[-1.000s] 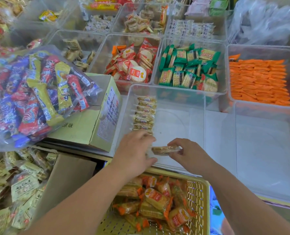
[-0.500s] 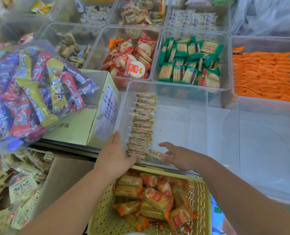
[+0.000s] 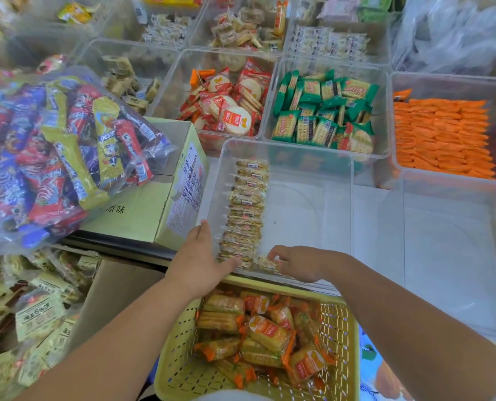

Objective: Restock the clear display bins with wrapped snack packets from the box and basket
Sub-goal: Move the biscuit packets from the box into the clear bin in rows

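A left hand (image 3: 200,261) rests against a row of wrapped cracker packets (image 3: 246,209) in a clear bin (image 3: 307,204); the right hand (image 3: 299,264) pinches a loose packet (image 3: 267,263) beside the row.

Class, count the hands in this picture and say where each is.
2. The left hand lies against the near end of the packet row in the clear bin; the right hand holds a loose packet beside that row. None looks hidden.

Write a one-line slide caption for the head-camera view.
Left hand rests against packet row in clear bin; right hand pinches another packet.
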Tool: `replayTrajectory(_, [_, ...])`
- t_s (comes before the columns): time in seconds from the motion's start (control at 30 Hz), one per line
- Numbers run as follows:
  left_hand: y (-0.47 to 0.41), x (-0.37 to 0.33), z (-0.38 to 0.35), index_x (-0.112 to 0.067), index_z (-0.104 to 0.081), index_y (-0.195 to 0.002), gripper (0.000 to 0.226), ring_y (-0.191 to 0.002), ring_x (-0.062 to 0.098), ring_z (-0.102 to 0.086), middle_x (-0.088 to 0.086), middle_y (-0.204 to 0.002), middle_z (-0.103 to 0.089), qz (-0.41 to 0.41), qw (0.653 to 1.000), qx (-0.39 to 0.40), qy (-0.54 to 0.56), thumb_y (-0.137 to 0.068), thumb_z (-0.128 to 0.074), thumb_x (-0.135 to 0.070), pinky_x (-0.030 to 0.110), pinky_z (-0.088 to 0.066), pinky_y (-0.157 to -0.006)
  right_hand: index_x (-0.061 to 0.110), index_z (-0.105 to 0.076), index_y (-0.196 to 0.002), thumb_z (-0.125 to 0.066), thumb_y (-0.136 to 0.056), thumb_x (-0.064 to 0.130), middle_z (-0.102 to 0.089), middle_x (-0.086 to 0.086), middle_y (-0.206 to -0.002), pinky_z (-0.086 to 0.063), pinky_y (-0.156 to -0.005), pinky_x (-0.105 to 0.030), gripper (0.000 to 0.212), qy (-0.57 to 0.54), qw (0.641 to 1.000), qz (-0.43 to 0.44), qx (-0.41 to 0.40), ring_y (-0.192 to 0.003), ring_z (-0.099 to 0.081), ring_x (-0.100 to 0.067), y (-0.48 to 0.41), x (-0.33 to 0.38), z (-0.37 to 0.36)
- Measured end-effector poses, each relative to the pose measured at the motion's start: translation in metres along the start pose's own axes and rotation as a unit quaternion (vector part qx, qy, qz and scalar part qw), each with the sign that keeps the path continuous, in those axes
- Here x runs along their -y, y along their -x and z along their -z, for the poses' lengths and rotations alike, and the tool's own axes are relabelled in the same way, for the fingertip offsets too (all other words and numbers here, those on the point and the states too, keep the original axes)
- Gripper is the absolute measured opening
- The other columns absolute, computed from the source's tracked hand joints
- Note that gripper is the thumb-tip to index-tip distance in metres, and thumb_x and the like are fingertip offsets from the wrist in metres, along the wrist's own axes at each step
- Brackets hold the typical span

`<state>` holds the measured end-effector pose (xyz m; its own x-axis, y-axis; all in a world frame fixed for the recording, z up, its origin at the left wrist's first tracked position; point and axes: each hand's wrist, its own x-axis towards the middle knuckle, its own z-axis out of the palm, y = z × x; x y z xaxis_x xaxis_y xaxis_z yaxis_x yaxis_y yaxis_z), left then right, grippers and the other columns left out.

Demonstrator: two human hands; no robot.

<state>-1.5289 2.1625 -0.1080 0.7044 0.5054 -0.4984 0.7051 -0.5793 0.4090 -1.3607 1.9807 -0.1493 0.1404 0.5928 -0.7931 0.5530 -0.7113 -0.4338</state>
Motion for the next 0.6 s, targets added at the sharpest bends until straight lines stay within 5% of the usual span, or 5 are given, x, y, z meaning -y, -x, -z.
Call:
replayTrajectory(0.17, [0.027,0.013,0.018,-0.023,-0.031,-0.158,0.085,-0.141,0.027,-0.042,0.006,-0.156,-0.039,-0.047,0.997,-0.027,0.050,-0.090,-0.065,-0.060,0.047,-0.041,-0.114,0.028,-0.032,-0.154,-0.036,-0.106,0.052,-0.040,-0.007,-0.158,-0.034,-0.107,-0.037,0.054,0.000,0.999,-0.027,-0.032,-0.139,-0.044,-0.028,0.016,0.015,0.009])
replayTrajectory(0.3, [0.073,0.036,0.033,-0.028,-0.045,-0.152,0.068,-0.144,0.014,-0.037,-0.005,-0.159,-0.035,-0.095,0.986,-0.099,0.092,-0.092,-0.068,-0.051,0.037,-0.033,-0.120,0.027,-0.046,-0.146,-0.046,-0.099,0.061,-0.049,-0.003,-0.151,-0.038,-0.107,-0.036,0.058,-0.022,0.984,-0.015,-0.178,-0.135,-0.048,-0.025,0.029,0.045,0.004])
replayTrajectory(0.47, [0.141,0.098,0.059,-0.042,-0.066,-0.117,0.029,-0.111,-0.004,-0.059,-0.024,-0.131,-0.056,-0.107,0.952,-0.218,0.186,-0.088,-0.072,-0.040,0.025,-0.047,-0.097,0.027,-0.064,-0.129,-0.063,-0.092,0.054,-0.063,0.002,-0.132,-0.044,-0.098,-0.033,0.045,-0.075,0.926,0.080,-0.361,-0.123,-0.055,-0.019,0.036,0.129,-0.025])
replayTrajectory(0.6, [0.186,0.176,0.072,-0.048,-0.066,-0.113,0.029,-0.107,-0.001,-0.060,-0.026,-0.121,-0.058,-0.018,0.939,-0.272,0.208,-0.090,-0.077,-0.033,0.031,-0.054,-0.088,0.034,-0.068,-0.117,-0.064,-0.092,0.052,-0.063,0.015,-0.118,-0.038,-0.093,-0.019,0.031,-0.101,0.906,0.198,-0.360,-0.117,-0.052,-0.008,0.043,0.212,-0.072])
